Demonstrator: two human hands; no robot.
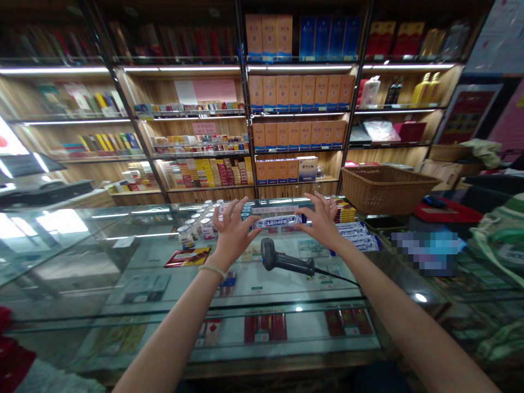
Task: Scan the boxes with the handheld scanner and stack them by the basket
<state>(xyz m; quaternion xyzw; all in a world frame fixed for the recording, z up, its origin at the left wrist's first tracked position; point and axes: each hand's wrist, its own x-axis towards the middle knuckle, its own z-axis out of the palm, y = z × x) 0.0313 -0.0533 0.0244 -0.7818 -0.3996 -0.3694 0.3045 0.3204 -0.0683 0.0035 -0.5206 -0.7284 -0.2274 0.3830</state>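
A long, narrow blue-and-white wrapped packet (279, 221) with printed characters spans the space between my hands, level above the glass counter. My left hand (234, 225) pinches its left end between thumb and fingers. At the other end, my right hand (321, 218) has its thumb and fingers on the wrapper. A black barcode scanner (286, 259) lies on the glass just below the packet, its cable running right. Beside my right wrist are several similar blue-and-white packets (357, 237). Small white-lidded bottles (200, 226) stand left of my left hand.
A red-and-yellow packet (187, 257) lies on the glass counter (143, 262) to the left. More yellow-and-red packs (345, 210) are stacked behind my right hand. A wicker basket (387, 191) stands at the back right, near a green bag (501, 234). Stocked shelves (301, 147) line the wall.
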